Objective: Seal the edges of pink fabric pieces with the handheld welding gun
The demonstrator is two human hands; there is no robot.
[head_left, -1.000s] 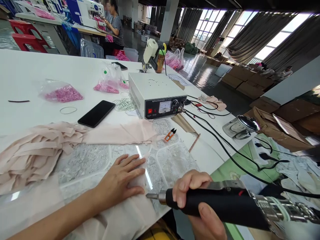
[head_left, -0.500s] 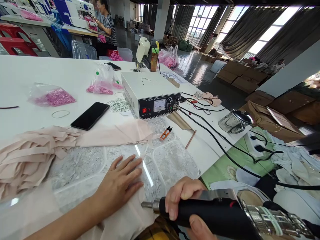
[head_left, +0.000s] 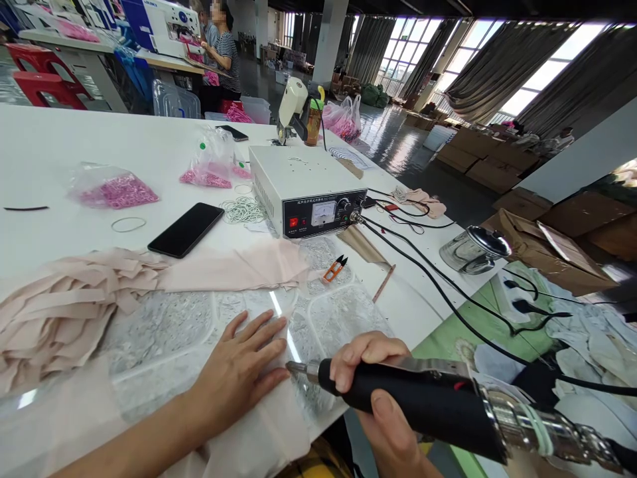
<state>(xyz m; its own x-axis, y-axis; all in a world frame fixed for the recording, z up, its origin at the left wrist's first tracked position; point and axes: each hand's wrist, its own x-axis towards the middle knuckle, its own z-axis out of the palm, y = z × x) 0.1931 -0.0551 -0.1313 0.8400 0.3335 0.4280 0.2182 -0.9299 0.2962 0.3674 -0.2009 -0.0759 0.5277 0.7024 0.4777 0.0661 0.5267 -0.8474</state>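
My left hand (head_left: 243, 365) lies flat with fingers spread on a sheer pale pink fabric (head_left: 271, 425) over a glossy grey marbled mat (head_left: 164, 325). In my right hand (head_left: 373, 378) is a black handheld ultrasonic welding tool (head_left: 418, 405), gripped round its body. Its metal tip points left, close beside my left thumb; whether it touches the fabric I cannot tell. A folded strip of pink fabric (head_left: 233, 265) runs along the mat's far side, joined to a heap of pink fabric strips (head_left: 64, 299) on the left. Orange thread snips (head_left: 335, 269) rest past the mat's middle.
A white control box (head_left: 308, 192) with cables (head_left: 428, 279) stands beyond the mat. Around it are a black phone (head_left: 186, 229), rubber bands (head_left: 243, 209), bags of pink pieces (head_left: 117, 189) and a lidded glass mug (head_left: 472, 249). A person in stripes (head_left: 226, 60) sits at a sewing machine.
My right hand has raised the welding tool's tip slightly, bringing it nearer my left thumb. My left hand stays flat on the fabric. The view has shifted slightly.
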